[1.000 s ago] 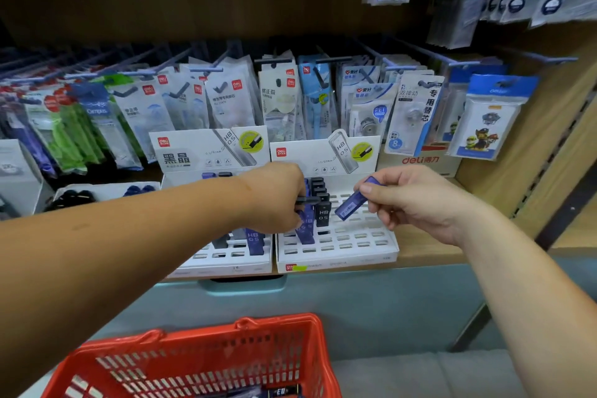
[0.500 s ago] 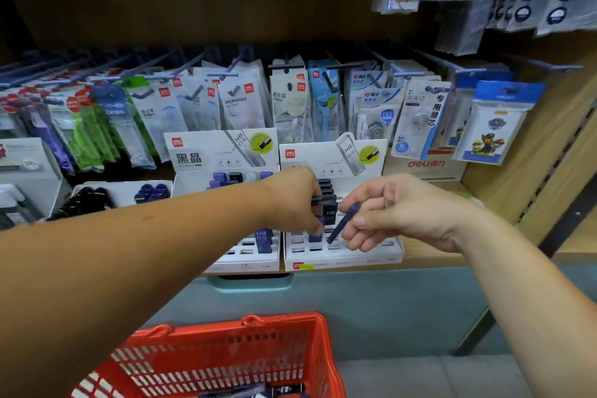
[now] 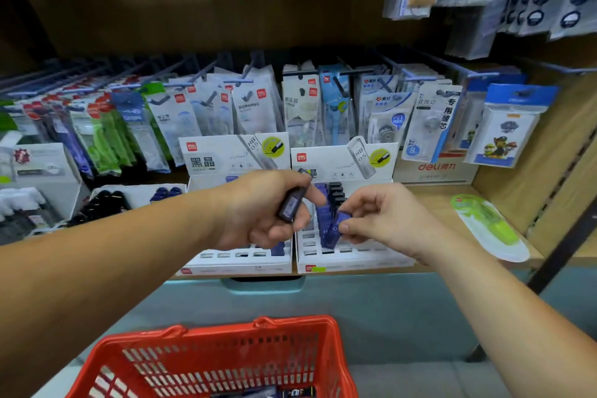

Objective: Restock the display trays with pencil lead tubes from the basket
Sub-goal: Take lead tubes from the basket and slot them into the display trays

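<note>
Both reach forward: left grip (image 3: 258,210) clutches dark tube (image 3: 292,203), right grip (image 3: 382,216) pinches blue tube (image 3: 335,228).

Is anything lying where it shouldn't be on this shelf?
Yes. A green packet lies flat and loose on the wooden shelf, to the right of the display trays. The packets behind it all hang on pegs, so this one looks dropped or put down in the wrong spot.

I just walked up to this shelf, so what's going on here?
A person is restocking pencil lead tubes. The right hand pinches a blue tube tilted over the slots of the right tray. The left hand grips a dark tube above the left tray. The red basket sits below the shelf.
</note>
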Motion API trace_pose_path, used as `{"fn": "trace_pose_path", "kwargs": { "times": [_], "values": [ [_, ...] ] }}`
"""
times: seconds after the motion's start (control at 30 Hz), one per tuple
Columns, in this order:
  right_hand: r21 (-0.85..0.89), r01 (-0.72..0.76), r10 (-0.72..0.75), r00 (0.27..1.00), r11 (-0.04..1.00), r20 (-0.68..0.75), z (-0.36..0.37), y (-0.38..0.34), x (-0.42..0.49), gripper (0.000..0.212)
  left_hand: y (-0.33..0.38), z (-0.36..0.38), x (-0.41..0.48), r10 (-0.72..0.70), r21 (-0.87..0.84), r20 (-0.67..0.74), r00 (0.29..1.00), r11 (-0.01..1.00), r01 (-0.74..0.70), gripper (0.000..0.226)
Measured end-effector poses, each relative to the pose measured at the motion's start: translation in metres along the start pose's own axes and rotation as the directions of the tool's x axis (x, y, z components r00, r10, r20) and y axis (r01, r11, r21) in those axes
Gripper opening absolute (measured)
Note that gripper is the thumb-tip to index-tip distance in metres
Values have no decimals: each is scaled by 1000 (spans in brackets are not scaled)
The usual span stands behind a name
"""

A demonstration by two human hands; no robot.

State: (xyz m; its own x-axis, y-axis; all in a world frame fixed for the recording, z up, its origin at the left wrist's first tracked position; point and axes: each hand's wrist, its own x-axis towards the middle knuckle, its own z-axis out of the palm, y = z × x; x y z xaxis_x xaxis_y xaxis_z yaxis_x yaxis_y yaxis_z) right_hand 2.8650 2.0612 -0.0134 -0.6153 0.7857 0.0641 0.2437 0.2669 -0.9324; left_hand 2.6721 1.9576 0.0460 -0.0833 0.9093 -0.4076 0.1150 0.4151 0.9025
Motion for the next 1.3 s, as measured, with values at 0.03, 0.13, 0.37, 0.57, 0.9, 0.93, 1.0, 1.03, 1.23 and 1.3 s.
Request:
{"fn": "trace_pose_path", "kwargs": {
  "times": [0.03, 0.13, 0.37, 0.57, 0.9, 0.93, 1.0, 1.03, 1.23, 1.3],
  "values": [
    [-16, 8, -8, 1000, 1000, -8, 0, -1, 0, 16, -2, -1, -3, -18, -7, 28, 999, 1000, 19, 40],
    [-66, 31, -31, 999, 997, 8, 1, -5, 0, 22, -9, -3, -8, -47, -81, 109, 993, 995, 56, 41],
    [-199, 93, -91, 996, 976, 20, 9, -5, 3, 30, -21, -4, -14, 105, -36, 32, 994, 994, -104, 24],
    [-280, 81, -63, 995, 956, 74, 13, -2, 1, 15, -18, -8, -21, 215, 65, -79, 973, 975, -210, 6],
    [325, 114, -138, 989, 939, 52, -4, -24, -5, 21, -22, 18, -8, 175, -313, -2, 985, 935, -167, 20],
    [352, 99, -124, 991, 931, 50, -6, -23, -6, 16, -22, 21, -6, 164, -318, -4, 987, 935, -156, 21],
    [407, 67, -88, 995, 911, 35, -10, -17, -5, 14, -24, 25, -4, 134, -222, -58, 989, 964, -144, 29],
    [401, 56, -63, 998, 914, 4, -12, -14, -4, 11, -27, 26, -3, 131, -104, -105, 986, 984, -142, 31],
    [62, 11, -3, 992, 998, -129, -20, 5, 6, 6, -50, 28, 4, 251, 391, -177, 952, 905, -166, 12],
    [53, 7, 0, 989, 999, -145, -19, 6, 8, 10, -59, 28, 9, 258, 451, -166, 952, 878, -160, 16]
  ]
}}
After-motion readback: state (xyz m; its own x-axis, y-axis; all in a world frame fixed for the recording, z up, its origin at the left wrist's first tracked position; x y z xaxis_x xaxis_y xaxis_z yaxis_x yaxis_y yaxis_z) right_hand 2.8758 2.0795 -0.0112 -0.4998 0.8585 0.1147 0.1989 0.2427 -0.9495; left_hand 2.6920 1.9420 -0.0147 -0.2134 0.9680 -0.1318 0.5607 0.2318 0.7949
